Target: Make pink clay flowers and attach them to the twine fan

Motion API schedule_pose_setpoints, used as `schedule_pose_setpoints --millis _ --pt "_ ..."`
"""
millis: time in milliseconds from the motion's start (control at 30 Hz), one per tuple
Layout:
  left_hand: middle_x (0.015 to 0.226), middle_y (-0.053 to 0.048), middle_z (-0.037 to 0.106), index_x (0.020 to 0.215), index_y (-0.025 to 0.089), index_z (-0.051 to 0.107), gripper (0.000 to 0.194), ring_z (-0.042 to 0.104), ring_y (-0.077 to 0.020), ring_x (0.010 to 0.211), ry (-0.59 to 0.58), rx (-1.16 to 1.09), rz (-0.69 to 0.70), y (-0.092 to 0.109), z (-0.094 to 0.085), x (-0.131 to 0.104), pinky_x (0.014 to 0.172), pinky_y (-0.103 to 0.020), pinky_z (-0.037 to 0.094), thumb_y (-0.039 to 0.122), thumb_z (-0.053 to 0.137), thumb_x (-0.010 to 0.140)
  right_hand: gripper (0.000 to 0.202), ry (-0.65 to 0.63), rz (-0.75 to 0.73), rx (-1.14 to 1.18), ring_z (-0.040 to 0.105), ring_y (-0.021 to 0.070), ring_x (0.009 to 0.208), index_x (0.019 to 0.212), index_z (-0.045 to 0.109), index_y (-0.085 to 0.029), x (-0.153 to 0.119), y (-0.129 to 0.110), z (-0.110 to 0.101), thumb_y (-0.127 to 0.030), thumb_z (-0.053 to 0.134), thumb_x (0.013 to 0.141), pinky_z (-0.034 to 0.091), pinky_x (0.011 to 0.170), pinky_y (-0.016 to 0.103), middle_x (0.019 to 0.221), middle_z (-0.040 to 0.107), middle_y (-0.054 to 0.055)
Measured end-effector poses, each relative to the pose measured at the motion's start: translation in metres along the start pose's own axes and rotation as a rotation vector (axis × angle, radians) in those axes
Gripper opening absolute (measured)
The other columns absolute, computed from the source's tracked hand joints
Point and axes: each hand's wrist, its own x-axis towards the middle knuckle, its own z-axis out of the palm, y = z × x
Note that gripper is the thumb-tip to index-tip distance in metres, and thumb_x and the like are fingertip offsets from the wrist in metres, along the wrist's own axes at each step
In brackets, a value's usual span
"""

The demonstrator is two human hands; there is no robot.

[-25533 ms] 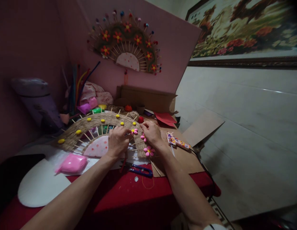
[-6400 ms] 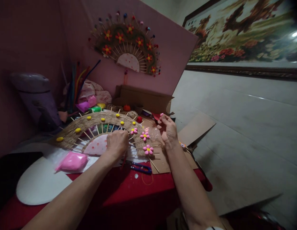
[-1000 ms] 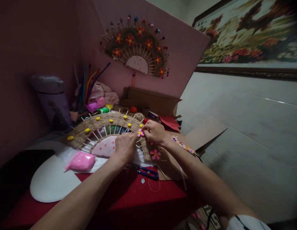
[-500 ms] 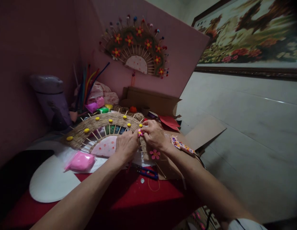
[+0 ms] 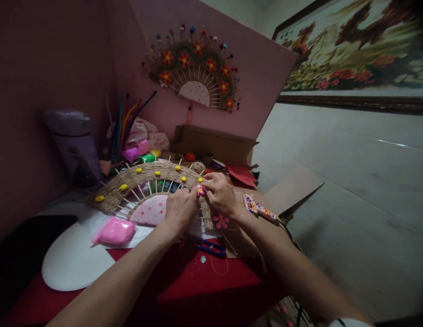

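A fan-shaped piece (image 5: 163, 170) of woven twine over thin sticks lies on the table, with several yellow dots on its band and a dotted pink half-circle (image 5: 149, 210) at its base. Near the band's right part, a small pink flower (image 5: 201, 190) sits between my hands. My left hand (image 5: 182, 206) has its fingers closed at the flower's left side. From the right, my right hand (image 5: 220, 193) pinches at the flower's edge. Both sets of fingertips touch or nearly touch it. Another pink flower (image 5: 221, 221) lies beside the band's right end.
Pink clay in a bag (image 5: 114, 231) and a white disc (image 5: 75, 261) lie at left. Blue scissors (image 5: 211, 248) are near the front. A patterned glue gun (image 5: 261, 208) lies at right. Behind stand a purple bottle (image 5: 73, 147), pipe cleaners and cardboard (image 5: 214, 141).
The whole view has shifted very slightly. My fingers have moved only a little around the small pink flower; the other things look the same.
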Motion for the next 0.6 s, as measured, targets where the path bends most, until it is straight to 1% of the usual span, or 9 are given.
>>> schedule_pose_setpoints --millis 167,300,467,533,600 --pt "0.087 -0.011 0.066 0.120 0.023 0.056 0.038 0.063 -0.0257 0.080 -0.010 0.001 0.001 0.0001 0.0009 -0.0004 0.058 -0.030 0.040 0.023 0.032 0.091 0.025 -0.038 -0.022 0.014 0.045 0.0224 0.110 0.090 0.071 -0.021 -0.0010 -0.0004 0.0010 -0.012 0.051 0.080 0.039 0.096 0.039 0.114 0.058 0.008" --pt "0.087 -0.011 0.066 0.120 0.024 0.056 0.038 0.063 -0.0253 0.078 -0.003 -0.001 -0.002 0.0002 0.0001 -0.0006 0.058 -0.030 0.040 0.027 0.030 0.092 0.024 0.007 0.009 -0.012 0.046 0.0223 0.107 0.094 0.071 -0.019 -0.0010 0.0014 0.0010 -0.014 0.051 0.081 0.039 0.095 0.038 0.112 0.059 0.009" --pt "0.087 -0.011 0.066 0.120 0.024 0.056 0.036 0.063 -0.0245 0.080 -0.029 -0.007 -0.013 0.0003 -0.0001 0.0000 0.061 -0.030 0.041 0.025 0.034 0.091 0.026 -0.058 -0.046 -0.029 0.044 0.0228 0.111 0.101 0.068 -0.021 -0.0014 0.0037 0.0024 -0.015 0.053 0.081 0.038 0.097 0.039 0.117 0.057 0.009" --pt "0.088 -0.011 0.066 0.116 0.023 0.057 0.034 0.063 -0.0243 0.079 -0.024 -0.023 -0.019 0.0007 0.0001 -0.0001 0.063 -0.030 0.042 0.024 0.035 0.090 0.025 -0.054 -0.049 -0.065 0.043 0.0231 0.112 0.103 0.068 -0.021 -0.0025 0.0036 0.0029 -0.017 0.053 0.082 0.038 0.097 0.040 0.118 0.056 0.009" --pt "0.088 -0.011 0.067 0.107 0.021 0.060 0.031 0.063 -0.0242 0.079 0.006 -0.068 -0.042 0.0013 -0.0002 -0.0003 0.064 -0.031 0.043 0.024 0.035 0.090 0.025 -0.052 -0.055 -0.109 0.043 0.0237 0.112 0.105 0.067 -0.022 -0.0039 0.0029 0.0027 -0.021 0.053 0.084 0.038 0.097 0.040 0.119 0.055 0.010"
